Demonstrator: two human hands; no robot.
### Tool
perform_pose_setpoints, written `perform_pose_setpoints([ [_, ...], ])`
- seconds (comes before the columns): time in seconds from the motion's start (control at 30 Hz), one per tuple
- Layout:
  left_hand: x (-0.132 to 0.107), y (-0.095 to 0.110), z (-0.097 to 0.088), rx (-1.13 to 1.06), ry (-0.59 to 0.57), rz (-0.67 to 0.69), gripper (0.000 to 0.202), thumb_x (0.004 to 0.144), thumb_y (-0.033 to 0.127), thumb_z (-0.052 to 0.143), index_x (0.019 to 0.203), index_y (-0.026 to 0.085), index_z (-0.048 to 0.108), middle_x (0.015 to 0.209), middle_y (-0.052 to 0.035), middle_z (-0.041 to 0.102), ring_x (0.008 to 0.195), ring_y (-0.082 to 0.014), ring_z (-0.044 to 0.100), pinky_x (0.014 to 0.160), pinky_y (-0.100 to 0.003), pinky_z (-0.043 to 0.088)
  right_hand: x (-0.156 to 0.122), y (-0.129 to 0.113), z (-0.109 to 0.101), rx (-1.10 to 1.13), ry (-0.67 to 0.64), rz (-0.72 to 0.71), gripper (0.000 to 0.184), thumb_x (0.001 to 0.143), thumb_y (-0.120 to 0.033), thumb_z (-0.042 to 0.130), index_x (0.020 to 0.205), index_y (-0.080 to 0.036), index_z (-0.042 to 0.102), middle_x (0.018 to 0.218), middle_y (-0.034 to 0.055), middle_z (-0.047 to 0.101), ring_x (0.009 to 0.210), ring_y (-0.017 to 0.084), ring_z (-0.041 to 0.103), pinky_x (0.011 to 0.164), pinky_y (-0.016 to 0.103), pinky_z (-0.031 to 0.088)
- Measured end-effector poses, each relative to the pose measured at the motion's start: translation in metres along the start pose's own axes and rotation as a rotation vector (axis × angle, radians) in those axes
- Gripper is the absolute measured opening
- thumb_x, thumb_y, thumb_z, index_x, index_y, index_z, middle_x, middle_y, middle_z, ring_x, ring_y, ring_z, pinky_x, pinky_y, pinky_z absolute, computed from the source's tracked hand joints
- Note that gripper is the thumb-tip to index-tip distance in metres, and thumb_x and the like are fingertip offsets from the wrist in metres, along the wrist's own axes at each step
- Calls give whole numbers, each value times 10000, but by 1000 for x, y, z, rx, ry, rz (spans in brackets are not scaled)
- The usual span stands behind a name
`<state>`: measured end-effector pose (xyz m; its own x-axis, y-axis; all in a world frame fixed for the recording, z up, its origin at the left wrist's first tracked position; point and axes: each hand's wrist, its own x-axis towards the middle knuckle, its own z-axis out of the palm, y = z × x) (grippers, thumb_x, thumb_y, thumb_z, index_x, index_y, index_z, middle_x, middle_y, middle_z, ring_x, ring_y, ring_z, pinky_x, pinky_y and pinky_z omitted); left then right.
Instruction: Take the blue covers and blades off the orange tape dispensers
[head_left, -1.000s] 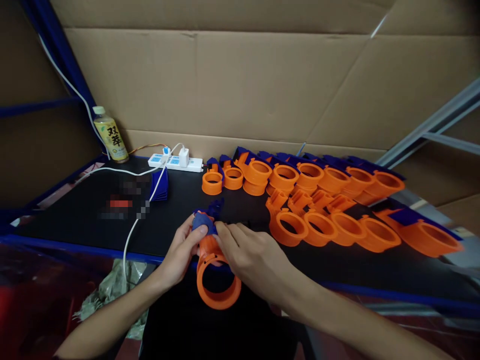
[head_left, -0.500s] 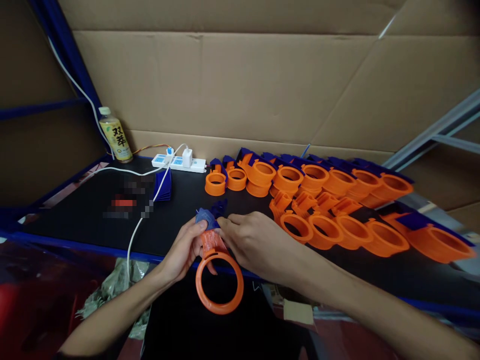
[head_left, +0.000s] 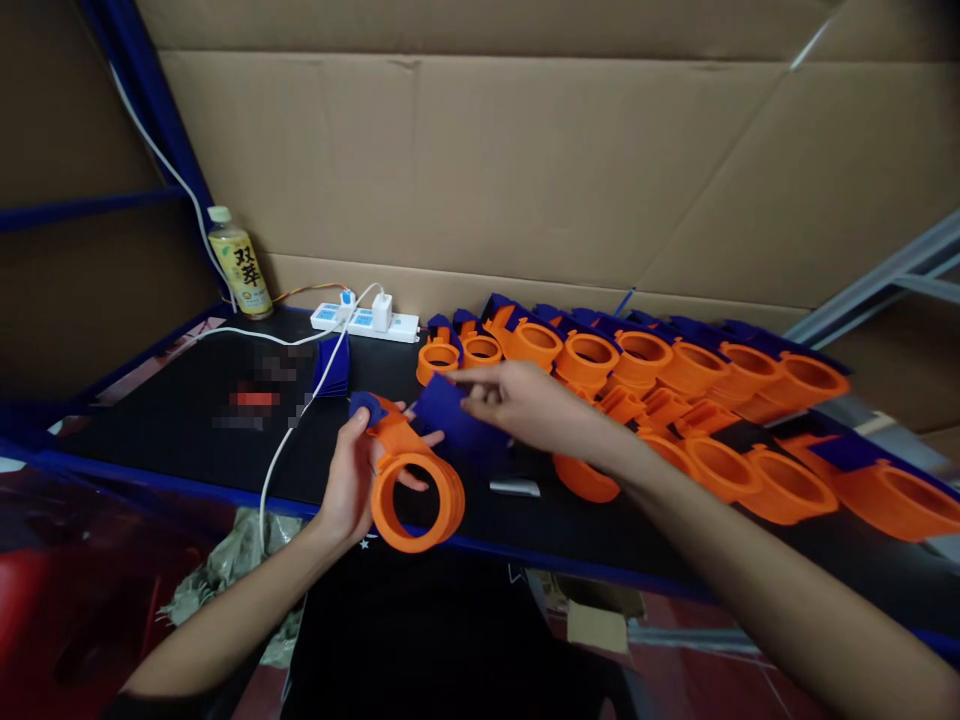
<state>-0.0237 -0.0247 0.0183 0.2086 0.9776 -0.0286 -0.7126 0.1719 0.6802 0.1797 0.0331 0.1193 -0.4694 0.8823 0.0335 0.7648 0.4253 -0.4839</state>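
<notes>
An orange plastic tape dispenser (head_left: 456, 490), a ring with a short arm, is held up above the table's front edge. My left hand (head_left: 352, 470) is closed round its arm, thumb on a blue piece (head_left: 364, 408) at the arm's end. Just right of it, my right hand (head_left: 517, 395) pinches a flat dark blue piece (head_left: 450, 415), partly blurred and hanging below the fingers. A small silvery strip (head_left: 515, 488) lies on the black table (head_left: 517, 530) below my right hand.
Rows of orange tape dispensers (head_left: 697, 362), many with blue pieces, fill the right side. Further left are a stack of blue pieces (head_left: 334, 368), a white power strip (head_left: 367, 320), a bottle (head_left: 241, 265) and a white cable (head_left: 271, 470) trailing over the front edge. Cardboard (head_left: 487, 160) walls the back.
My right hand has moved up and away from the dispenser's arm, now with a flat blue piece. The dispenser has risen slightly and turned, and the silvery strip has come into view.
</notes>
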Motion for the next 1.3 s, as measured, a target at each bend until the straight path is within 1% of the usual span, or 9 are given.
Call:
perform_pose_setpoints([
  [0.13, -1, -4, -2, 9, 31, 149, 442, 910, 526, 488, 1150, 176, 610, 1260, -150, 668, 906, -339, 738, 439, -289, 557, 58, -6, 7, 89, 127, 111, 256, 830, -167, 633, 1065, -167, 734, 790, 23, 718, 540, 101, 588, 578, 224, 469],
  [0.33, -5, -7, -6, 31, -23, 174, 511, 899, 544, 480, 1217, 153, 566, 935, -112, 720, 634, -245, 704, 405, -277, 505, 137, -38, 54, 253, 44, 127, 293, 903, -267, 653, 1156, -119, 661, 942, 41, 698, 711, 117, 647, 727, 254, 530],
  [0.47, -4, -7, -6, 18, -41, 141, 563, 880, 550, 513, 1294, 169, 523, 912, -95, 713, 566, -218, 674, 436, -300, 518, 164, -51, 80, 379, -39, 147, 383, 966, -392, 584, 1255, -141, 582, 1200, 84, 611, 1019, 200, 626, 864, 391, 553],
  [0.63, -3, -7, -6, 2, -14, 126, 578, 865, 552, 541, 1287, 157, 523, 902, -97, 691, 681, -262, 703, 411, -277, 499, 176, -53, 93, 458, -92, 169, 383, 964, -384, 590, 1264, -147, 575, 1204, 90, 608, 1020, 190, 625, 860, 389, 555],
  [0.83, -2, -7, -4, 13, 9, 129, 533, 870, 541, 545, 1222, 141, 552, 923, -99, 675, 731, -275, 707, 398, -268, 492, 169, -52, 82, 424, -47, 90, 177, 972, -213, 516, 985, -77, 628, 825, 63, 666, 609, 89, 622, 524, 179, 503],
  [0.93, -1, -6, -4, 7, 25, 142, 539, 871, 532, 556, 1251, 149, 545, 921, -95, 679, 716, -268, 703, 421, -284, 511, 157, -49, 69, 361, -6, 38, 167, 939, -140, 492, 942, -80, 648, 830, 66, 678, 551, 76, 598, 492, 173, 457],
  [1.1, 3, -4, -4, -82, 47, 121, 649, 907, 618, 483, 1363, 157, 504, 854, -92, 700, 719, -275, 711, 484, -320, 551, 94, -42, 34, 241, 36, -191, 264, 947, -191, 508, 1143, -182, 684, 964, 39, 704, 630, 78, 602, 616, 215, 457],
  [1.2, 6, -7, -5, -87, 83, 48, 603, 924, 602, 504, 1281, 122, 581, 874, -117, 727, 723, -260, 718, 580, -342, 585, 45, -40, 19, -15, 67, -519, 292, 980, -336, 528, 1203, -207, 667, 1053, 41, 698, 781, 100, 628, 715, 235, 443],
  [1.3, 7, -10, -5, -106, 81, 8, 513, 920, 555, 565, 1194, 125, 621, 913, -114, 737, 745, -241, 720, 646, -339, 594, 11, -37, 21, -366, 118, -637, 359, 969, -418, 557, 1230, -186, 640, 1110, 73, 686, 874, 154, 647, 650, 258, 401],
])
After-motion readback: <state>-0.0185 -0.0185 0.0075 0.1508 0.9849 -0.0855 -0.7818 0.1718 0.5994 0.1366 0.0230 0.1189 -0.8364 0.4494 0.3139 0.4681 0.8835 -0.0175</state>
